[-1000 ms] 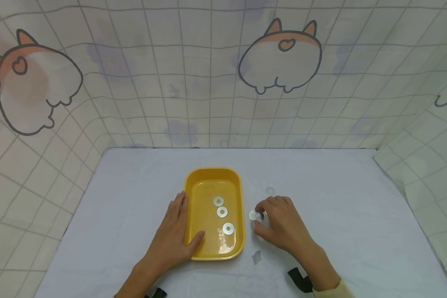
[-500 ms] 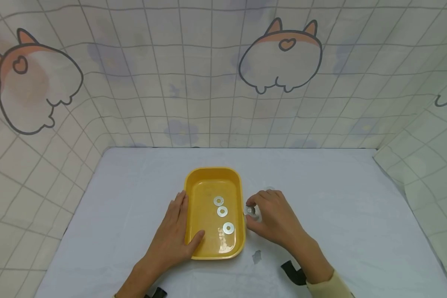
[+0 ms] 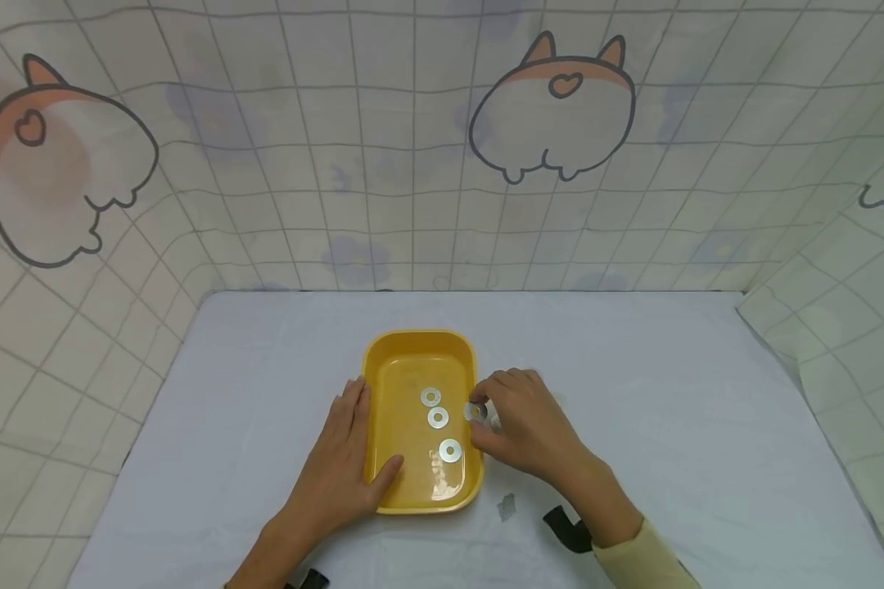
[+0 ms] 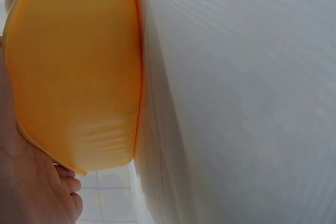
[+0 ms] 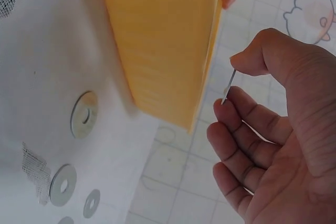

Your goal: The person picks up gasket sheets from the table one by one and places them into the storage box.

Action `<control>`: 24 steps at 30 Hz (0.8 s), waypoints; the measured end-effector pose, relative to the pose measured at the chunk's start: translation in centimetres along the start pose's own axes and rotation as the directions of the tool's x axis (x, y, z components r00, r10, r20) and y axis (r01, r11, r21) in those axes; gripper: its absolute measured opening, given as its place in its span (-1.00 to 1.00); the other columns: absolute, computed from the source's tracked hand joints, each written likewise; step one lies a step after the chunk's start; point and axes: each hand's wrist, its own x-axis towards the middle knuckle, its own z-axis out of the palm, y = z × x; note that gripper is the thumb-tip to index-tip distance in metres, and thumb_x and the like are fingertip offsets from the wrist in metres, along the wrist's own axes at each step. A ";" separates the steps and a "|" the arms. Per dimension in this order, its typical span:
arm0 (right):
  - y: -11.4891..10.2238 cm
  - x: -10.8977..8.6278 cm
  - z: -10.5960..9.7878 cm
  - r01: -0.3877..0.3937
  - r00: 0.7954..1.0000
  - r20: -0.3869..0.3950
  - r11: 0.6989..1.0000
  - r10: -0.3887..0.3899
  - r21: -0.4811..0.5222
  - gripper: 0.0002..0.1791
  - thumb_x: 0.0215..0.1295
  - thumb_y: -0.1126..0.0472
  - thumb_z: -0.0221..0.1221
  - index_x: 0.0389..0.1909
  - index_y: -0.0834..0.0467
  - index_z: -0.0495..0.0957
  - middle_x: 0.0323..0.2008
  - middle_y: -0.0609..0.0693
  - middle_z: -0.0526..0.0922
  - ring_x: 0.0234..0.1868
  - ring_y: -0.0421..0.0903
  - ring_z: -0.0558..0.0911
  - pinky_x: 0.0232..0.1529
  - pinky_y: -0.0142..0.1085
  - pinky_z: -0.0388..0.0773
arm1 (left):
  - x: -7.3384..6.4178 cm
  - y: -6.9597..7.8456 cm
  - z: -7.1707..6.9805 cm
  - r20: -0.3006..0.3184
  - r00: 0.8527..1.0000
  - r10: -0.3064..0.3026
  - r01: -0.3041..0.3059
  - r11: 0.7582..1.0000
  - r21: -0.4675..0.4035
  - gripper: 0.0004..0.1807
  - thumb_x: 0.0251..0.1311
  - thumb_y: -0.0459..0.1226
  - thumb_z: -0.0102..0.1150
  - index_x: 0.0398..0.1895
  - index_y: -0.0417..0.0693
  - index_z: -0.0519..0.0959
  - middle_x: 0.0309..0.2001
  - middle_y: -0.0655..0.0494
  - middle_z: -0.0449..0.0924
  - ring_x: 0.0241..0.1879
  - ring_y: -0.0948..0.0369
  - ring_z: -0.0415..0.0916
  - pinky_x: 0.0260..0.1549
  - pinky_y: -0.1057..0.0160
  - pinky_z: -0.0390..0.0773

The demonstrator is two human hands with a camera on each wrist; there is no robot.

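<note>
My right hand point(image 3: 526, 425) pinches a flat metal washer point(image 3: 475, 411) between thumb and fingertips, over the right rim of the yellow tray point(image 3: 420, 348). In the right wrist view, the held washer point(image 5: 229, 86) appears edge-on, beyond the tray's outer wall. Three washers, one of them the nearest washer point(image 3: 450, 451), lie flat inside the tray. My left hand point(image 3: 342, 450) rests along the tray's left rim, fingers straight and thumb reaching over the inside. The left wrist view shows this hand against the tray's outer wall point(image 4: 79, 77).
Several more washers, including a large washer point(image 5: 84, 115) and a smaller washer point(image 5: 92, 203), lie on the white cloth point(image 3: 633, 352), right of the tray and mostly hidden by my right hand in the head view. A grey mesh patch point(image 3: 507, 507) shows near the tray's front-right corner.
My right hand has moved left with the pinched washer, from the cloth beside the tray to over its right rim. The left hand and tray have stayed put.
</note>
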 end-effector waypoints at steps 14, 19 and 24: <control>-1.0 1.3 0.2 0.071 0.997 0.012 0.998 -0.071 0.002 -0.75 0.14 0.08 0.41 -0.20 0.09 0.73 -0.26 -0.12 0.76 -0.21 -0.10 0.62 0.18 -0.09 0.61 | 0.1 0.1 -0.4 0.029 0.999 -0.019 0.019 1.000 -0.025 0.15 0.30 0.13 0.25 0.67 -0.39 -0.04 0.71 -0.23 -0.05 0.70 -0.15 -0.03 0.68 0.39 -0.49; -1.6 2.0 0.1 0.085 0.996 0.038 0.996 -0.085 0.013 -0.75 0.16 0.08 0.40 -0.18 0.10 0.73 -0.23 -0.11 0.76 -0.15 -0.08 0.64 0.22 -0.08 0.59 | 0.0 0.1 -0.4 0.041 0.999 -0.028 0.029 0.999 -0.034 0.16 0.30 0.14 0.26 0.68 -0.38 -0.05 0.71 -0.23 -0.06 0.71 -0.14 -0.05 0.67 0.41 -0.52; -2.0 2.5 0.2 0.100 0.993 0.065 0.995 -0.101 0.028 -0.74 0.16 0.07 0.41 -0.17 0.10 0.73 -0.22 -0.10 0.76 -0.11 -0.07 0.66 0.20 -0.11 0.57 | 0.0 0.1 -0.4 0.031 0.999 -0.016 0.017 0.999 -0.031 0.14 0.30 0.13 0.26 0.67 -0.38 -0.02 0.70 -0.22 -0.03 0.70 -0.15 -0.03 0.68 0.38 -0.49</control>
